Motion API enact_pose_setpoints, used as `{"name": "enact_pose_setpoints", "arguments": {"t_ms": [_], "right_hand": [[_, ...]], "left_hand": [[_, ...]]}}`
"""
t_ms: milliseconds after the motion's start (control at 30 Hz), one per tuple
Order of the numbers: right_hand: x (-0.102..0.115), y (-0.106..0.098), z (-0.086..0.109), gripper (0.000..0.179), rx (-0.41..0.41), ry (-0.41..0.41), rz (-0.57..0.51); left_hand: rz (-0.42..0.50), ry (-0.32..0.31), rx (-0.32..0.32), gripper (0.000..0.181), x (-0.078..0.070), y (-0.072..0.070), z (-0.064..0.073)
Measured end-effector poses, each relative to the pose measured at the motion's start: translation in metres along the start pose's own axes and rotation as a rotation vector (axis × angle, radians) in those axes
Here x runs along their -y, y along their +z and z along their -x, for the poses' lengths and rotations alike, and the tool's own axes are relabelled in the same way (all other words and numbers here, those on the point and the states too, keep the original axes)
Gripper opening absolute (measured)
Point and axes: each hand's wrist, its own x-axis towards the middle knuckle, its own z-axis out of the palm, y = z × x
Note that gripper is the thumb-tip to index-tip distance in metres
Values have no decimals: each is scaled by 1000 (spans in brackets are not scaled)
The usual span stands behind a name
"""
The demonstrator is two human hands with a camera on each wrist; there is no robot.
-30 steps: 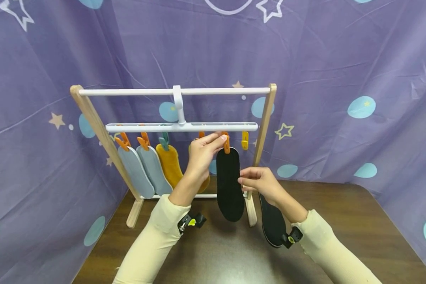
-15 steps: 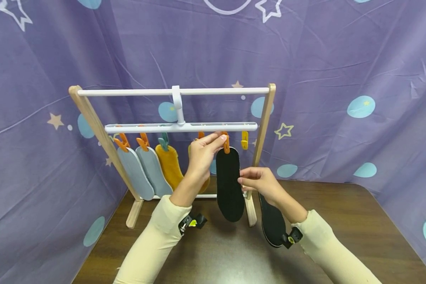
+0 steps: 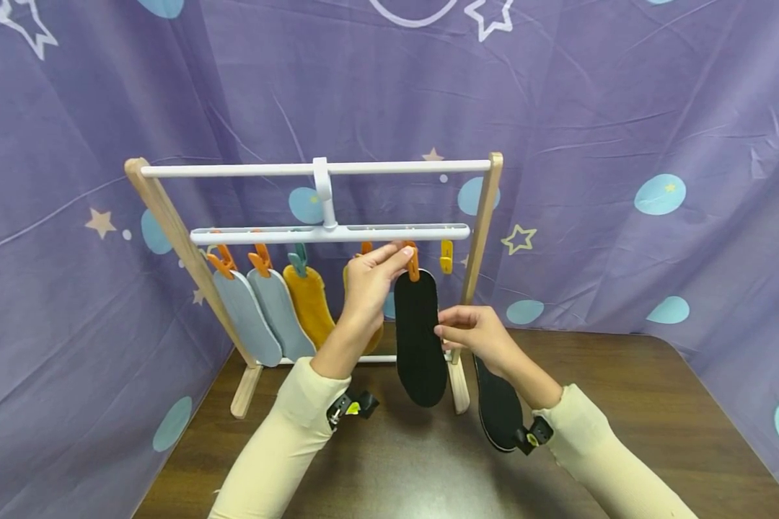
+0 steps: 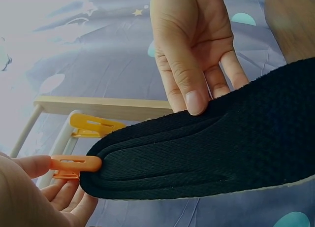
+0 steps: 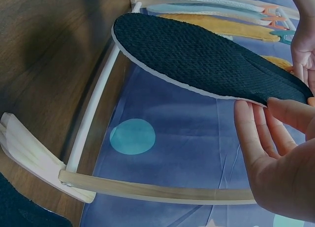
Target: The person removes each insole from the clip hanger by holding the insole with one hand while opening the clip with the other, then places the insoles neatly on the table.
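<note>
A black insole (image 3: 420, 346) hangs heel-up beneath the white hanger bar (image 3: 266, 236), its top edge in an orange clothespin (image 3: 413, 263). The left hand (image 3: 366, 288) pinches that clothespin between thumb and fingers; the left wrist view shows the clothespin (image 4: 76, 163) over the insole's narrow end. With thumb in front and fingers behind, the right hand (image 3: 477, 333) pinches the insole's side edge; in the right wrist view the insole's pale underside rim shows above the fingers (image 5: 261, 133). To the right, a yellow clothespin (image 3: 446, 257) hangs from the bar with nothing in it.
Two grey-blue insoles (image 3: 247, 317) and a yellow insole (image 3: 308, 299) hang at the left, and another yellow one is mostly behind the left hand. A second black insole (image 3: 498, 404) lies on the table (image 3: 623, 418) under the right forearm. A wooden rack (image 3: 483, 223) carries the hanger.
Both hands keep their holds on the clothespin and the black insole. The view has shifted very slightly; otherwise nothing has visibly moved.
</note>
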Motion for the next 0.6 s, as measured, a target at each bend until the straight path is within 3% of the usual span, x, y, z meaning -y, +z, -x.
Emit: {"name": "enact_pose_setpoints", "arguments": {"t_ms": [600], "right_hand": [[0,0,3,31,-1,-3,13]], "left_hand": [[15,35,-5,24,2,1,0]]}}
